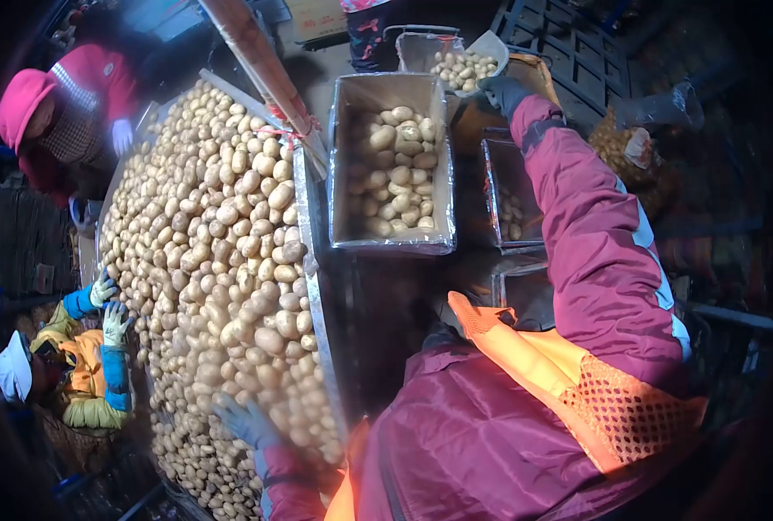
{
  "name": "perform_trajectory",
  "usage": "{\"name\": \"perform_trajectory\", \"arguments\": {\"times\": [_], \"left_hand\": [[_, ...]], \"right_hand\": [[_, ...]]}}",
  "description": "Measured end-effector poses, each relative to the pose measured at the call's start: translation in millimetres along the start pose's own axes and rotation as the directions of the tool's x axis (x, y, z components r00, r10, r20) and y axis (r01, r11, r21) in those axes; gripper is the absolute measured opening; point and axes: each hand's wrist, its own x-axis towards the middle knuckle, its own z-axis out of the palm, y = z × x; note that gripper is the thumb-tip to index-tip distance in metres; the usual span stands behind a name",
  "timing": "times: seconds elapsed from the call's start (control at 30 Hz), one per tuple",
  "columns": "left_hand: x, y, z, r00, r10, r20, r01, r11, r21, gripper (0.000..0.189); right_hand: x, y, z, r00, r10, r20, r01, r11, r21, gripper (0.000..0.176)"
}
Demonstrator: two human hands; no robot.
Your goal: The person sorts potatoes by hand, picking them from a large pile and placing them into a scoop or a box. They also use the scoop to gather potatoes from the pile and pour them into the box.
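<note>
My left hand [246,421], in a blue-grey glove, lies on the big heap of potatoes [230,217], fingers spread over the ones nearest me. My right arm reaches forward; my right hand [503,93], darkly gloved, is at the rim of a pale container of small potatoes [463,69]. How its fingers are set is too dark to make out. Between my arms stands a plastic-lined box [447,213], partly filled with larger potatoes [399,174].
A metal edge [319,330] bounds the heap beside me, with a slanting post [260,65] at its far end. Two people work across the heap: one in a pink hat [23,108], one in yellow gloves [113,323]. More lined boxes [512,247] stand under my right arm.
</note>
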Motion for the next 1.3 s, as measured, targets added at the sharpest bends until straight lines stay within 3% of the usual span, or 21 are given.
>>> {"name": "perform_trajectory", "arguments": {"times": [0.07, 0.2, 0.23, 0.27, 0.37, 0.43, 0.47, 0.5, 0.53, 0.57, 0.6, 0.63, 0.73, 0.83, 0.93, 1.03, 1.1, 1.17, 1.2, 1.23, 1.3], "left_hand": [[-2.0, 0.8, -3.2, 1.000, 0.005, -0.008, -0.005, 1.000, 0.007, 0.062], [-3.8, 3.0, -0.7, 0.995, 0.059, -0.081, -0.060, 0.998, -0.011, 0.064], [-4.8, 0.2, -0.2, 0.995, 0.054, -0.079, -0.055, 0.998, -0.010, 0.064], [-4.8, -0.9, -0.1, 0.995, 0.063, -0.075, -0.061, 0.998, 0.030, 0.064], [-1.1, 4.9, -4.6, 0.995, 0.068, -0.071, -0.070, 0.997, -0.030, 0.063], [3.9, -1.8, 6.4, 0.995, 0.074, -0.062, -0.066, 0.990, 0.126, 0.064], [4.3, -6.6, 16.9, 0.990, 0.106, -0.095, -0.102, 0.993, 0.055, 0.065], [6.3, -13.7, 20.6, 0.983, 0.129, -0.130, -0.132, 0.991, -0.009, 0.066], [5.2, -12.5, 10.6, 0.985, 0.128, -0.113, -0.136, 0.989, -0.065, 0.066], [4.4, -5.6, 6.6, 0.985, 0.131, -0.107, -0.145, 0.981, -0.132, 0.066], [2.7, -2.8, 8.8, 0.980, 0.119, -0.161, -0.138, 0.983, -0.117, 0.067], [0.9, -1.5, 15.2, 0.970, 0.113, -0.217, -0.138, 0.985, -0.105, 0.068], [-1.4, 1.5, 20.6, 0.957, 0.081, -0.278, -0.100, 0.993, -0.056, 0.069], [-6.0, 6.3, 8.2, 0.972, 0.044, -0.232, -0.063, 0.995, -0.075, 0.068], [-8.6, -4.8, 2.5, 0.974, 0.080, -0.213, -0.136, 0.956, -0.261, 0.071], [-9.5, -36.6, 6.7, 0.970, 0.033, -0.240, -0.200, 0.665, -0.719, 0.061], [-31.7, -56.8, -21.2, 0.964, -0.002, -0.265, -0.202, 0.639, -0.742, 0.059], [-63.2, -79.0, -43.2, 0.998, -0.061, 0.009, 0.024, 0.246, -0.969, 0.055], [-87.2, -104.7, -18.9, 0.987, -0.077, 0.138, 0.140, 0.033, -0.990, 0.055], [-114.2, -94.6, -75.8, 0.962, -0.069, 0.265, 0.239, -0.261, -0.935, 0.052], [-143.3, -112.5, -71.7, 0.941, 0.026, 0.338, 0.290, -0.577, -0.763, 0.053]], "right_hand": [[8.9, 4.4, 11.6, 0.999, 0.013, 0.046, -0.006, 0.986, -0.165, 0.031], [29.5, 14.0, 7.2, 0.969, 0.190, -0.158, -0.186, 0.982, 0.039, 0.022], [70.1, 39.4, -11.9, 1.000, -0.014, -0.018, 0.009, 0.964, -0.266, 0.024], [93.8, 56.8, -27.5, 0.969, -0.170, 0.177, 0.239, 0.825, -0.512, 0.027], [80.6, 64.6, -41.0, 0.956, -0.242, 0.166, 0.293, 0.771, -0.565, 0.021], [41.2, 62.0, -47.5, 0.948, -0.193, 0.253, 0.286, 0.865, -0.411, 0.023], [-8.8, 53.7, -49.2, 0.802, -0.450, 0.393, 0.515, 0.187, -0.837, 0.023], [-30.8, 57.4, -53.4, 0.798, -0.403, 0.449, 0.602, 0.485, -0.634, 0.024], [21.0, 79.2, -75.3, 0.784, -0.398, 0.477, 0.617, 0.409, -0.672, 0.026], [-9.8, 84.9, -77.1, 0.785, -0.306, 0.539, 0.343, 0.939, 0.033, 0.029], [-2.2, 93.5, -89.1, 0.869, -0.198, 0.453, 0.071, 0.957, 0.281, 0.031], [-92.7, 68.4, -57.9, 0.962, -0.115, 0.249, 0.077, 0.984, 0.158, 0.031], [-123.6, 88.5, -82.9, 0.936, -0.063, 0.345, 0.026, 0.994, 0.110, 0.028], [-201.5, 103.4, -72.6, 0.946, -0.121, 0.300, 0.101, 0.992, 0.079, 0.030], [-273.9, 102.7, -45.6, 0.963, -0.091, 0.252, 0.110, 0.992, -0.062, 0.030], [-349.3, 99.9, -1.8, 0.937, -0.094, 0.337, 0.144, 0.981, -0.127, 0.029], [-411.6, 96.4, 36.5, 0.849, -0.114, 0.516, 0.125, 0.992, 0.015, 0.026], [-488.5, 100.8, 90.2, 0.879, -0.022, 0.475, 0.014, 1.000, 0.021, 0.030], [-497.7, 122.5, 118.6, 0.624, -0.014, 0.782, 0.174, 0.977, -0.121, 0.031], [-499.4, 142.7, 146.7, 0.281, 0.081, 0.956, 0.363, 0.914, -0.183, 0.032], [-551.9, 176.9, 206.5, 0.128, 0.252, 0.959, 0.405, 0.870, -0.282, 0.032]]}}
